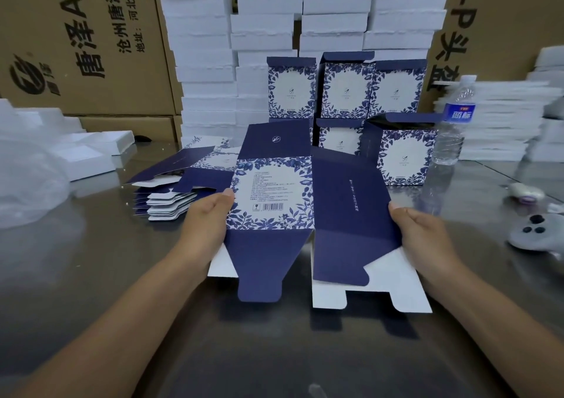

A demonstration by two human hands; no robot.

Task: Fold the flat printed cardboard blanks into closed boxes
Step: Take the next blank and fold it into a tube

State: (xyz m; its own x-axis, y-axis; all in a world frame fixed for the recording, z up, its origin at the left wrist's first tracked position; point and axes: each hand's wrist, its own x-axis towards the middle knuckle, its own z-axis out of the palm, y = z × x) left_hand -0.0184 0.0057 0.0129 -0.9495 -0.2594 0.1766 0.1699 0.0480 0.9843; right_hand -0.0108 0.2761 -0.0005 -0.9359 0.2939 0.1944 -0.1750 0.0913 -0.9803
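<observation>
Above the middle of the shiny surface (91, 290), a flat blue-and-white blank (274, 196) is held between both hands. The left hand (207, 214) pinches its left edge with the thumb on the flowered panel, and the right hand (421, 232) pinches the right edge of the plain blue panel. Just left of it lies a pile of flat blanks (171, 196), behind it stand folded boxes (345, 89), and a water bottle (454, 125) stands to the right, with stacked white trays (201, 61) and brown cartons (76, 46) at the back.
</observation>
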